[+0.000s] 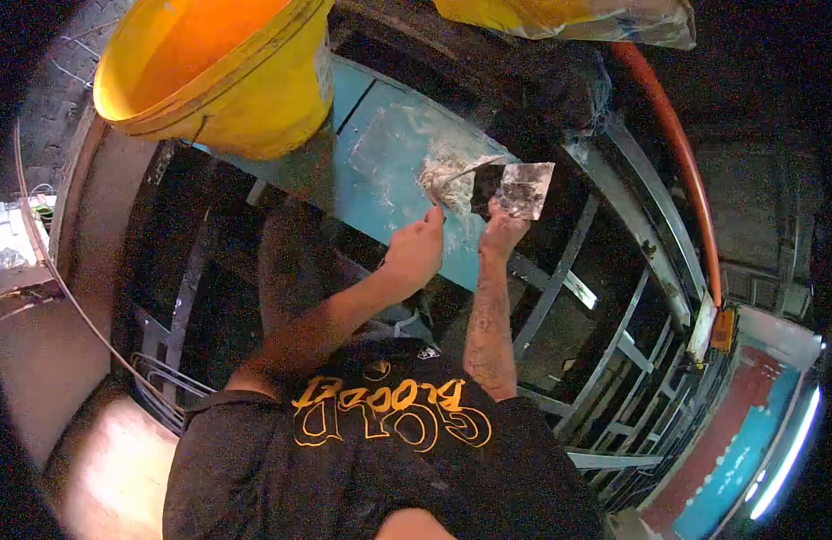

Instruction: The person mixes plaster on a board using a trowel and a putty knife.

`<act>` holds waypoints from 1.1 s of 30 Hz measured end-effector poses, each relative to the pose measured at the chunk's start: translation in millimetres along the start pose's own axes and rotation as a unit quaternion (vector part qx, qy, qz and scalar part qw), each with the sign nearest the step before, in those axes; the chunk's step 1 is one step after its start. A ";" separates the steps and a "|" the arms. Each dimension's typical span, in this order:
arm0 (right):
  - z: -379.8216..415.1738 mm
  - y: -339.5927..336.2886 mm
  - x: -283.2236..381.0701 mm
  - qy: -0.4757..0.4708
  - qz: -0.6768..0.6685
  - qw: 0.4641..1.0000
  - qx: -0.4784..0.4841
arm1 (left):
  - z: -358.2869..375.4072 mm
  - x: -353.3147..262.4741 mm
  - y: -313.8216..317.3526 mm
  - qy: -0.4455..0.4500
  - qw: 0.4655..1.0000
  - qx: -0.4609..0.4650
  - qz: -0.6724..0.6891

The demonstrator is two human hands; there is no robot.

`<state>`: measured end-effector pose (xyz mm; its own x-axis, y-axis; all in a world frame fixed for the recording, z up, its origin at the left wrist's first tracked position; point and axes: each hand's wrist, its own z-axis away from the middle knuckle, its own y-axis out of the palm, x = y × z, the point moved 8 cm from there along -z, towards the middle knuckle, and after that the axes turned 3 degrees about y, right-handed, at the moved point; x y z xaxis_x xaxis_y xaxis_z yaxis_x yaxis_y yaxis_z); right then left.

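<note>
Dim work site seen from above, with a metal frame [614,270] of grey bars crossing below and a blue board [380,171] laid across it as a working surface. Blue board: smeared with patches of grey-white paste, heaviest near its middle. Yellow bucket [218,72]: large, plastic, orange-lit inside, standing at the upper left and overlapping the board's edge. Left hand [416,252]: fingers closed around the handle of a small scraper [452,180], whose blade points into a lump of paste [443,166] on the board. Right hand [503,229]: fingers closed on the lower edge of a flat metal plate [524,189], roughly square, grey and dark-blotched with dried paste, held just beside the scraper above the board. Orange pipe [677,144]: curves down the right side of the frame. Yellow bag [569,18]: at the top edge. Black shirt [389,450]: yellow lettering, lower centre.
</note>
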<state>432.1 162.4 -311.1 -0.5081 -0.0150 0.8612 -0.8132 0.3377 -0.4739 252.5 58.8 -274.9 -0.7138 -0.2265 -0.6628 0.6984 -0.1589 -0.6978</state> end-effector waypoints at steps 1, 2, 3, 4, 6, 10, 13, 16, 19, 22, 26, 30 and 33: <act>10.1 -3.9 28.0 0.034 -0.055 0.998 0.008 | -4.2 -0.2 -0.3 0.002 1.000 -0.011 -0.009; 19.2 -4.3 45.9 0.069 -0.109 0.991 0.016 | -7.6 0.7 -0.3 0.004 1.000 -0.022 -0.017; 23.2 -4.5 57.2 0.037 -0.110 0.993 0.015 | -9.8 2.8 -1.3 0.011 0.999 -0.036 -0.023; 23.7 -4.9 52.4 0.055 -0.101 0.993 0.011 | -12.3 7.4 -2.6 0.020 0.998 -0.049 -0.029; 18.7 -5.1 35.6 0.089 -0.086 0.992 -0.005 | -14.6 15.8 -9.9 0.026 0.997 -0.069 -0.039; -7.3 -2.7 -3.8 0.085 -0.288 0.953 -0.034 | 7.7 18.4 -21.6 0.009 0.998 -0.051 -0.047; -15.3 1.2 -7.0 0.101 -0.265 0.959 0.014 | 29.7 12.3 -20.2 0.022 0.998 -0.045 -0.038; -11.7 3.0 -3.8 0.109 -0.259 0.960 0.008 | 36.2 12.3 -11.0 0.029 0.999 -0.043 -0.017; 2.3 5.5 0.7 0.133 -0.286 0.946 -0.072 | 34.8 8.0 -14.9 0.031 0.999 -0.043 0.002; 11.2 1.5 21.0 0.116 -0.202 0.971 -0.062 | 22.6 15.8 -7.6 0.001 0.999 -0.039 0.036; 15.6 -1.6 29.6 0.111 -0.133 0.984 -0.045 | 6.4 9.4 -11.8 -0.013 0.999 -0.040 0.002; 6.8 0.3 -18.6 0.057 -0.103 0.991 -0.061 | 0.7 10.6 -6.0 0.019 0.999 -0.050 -0.004; 11.5 -5.2 7.8 0.125 -0.240 0.960 -0.073 | 6.6 9.4 -1.1 0.009 0.999 -0.033 -0.019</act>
<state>429.1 149.8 -304.0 0.0132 0.0184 0.9997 -0.8791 0.4766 0.0028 245.4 50.5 -278.6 -0.7405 -0.2050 -0.6400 0.6666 -0.1026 -0.7383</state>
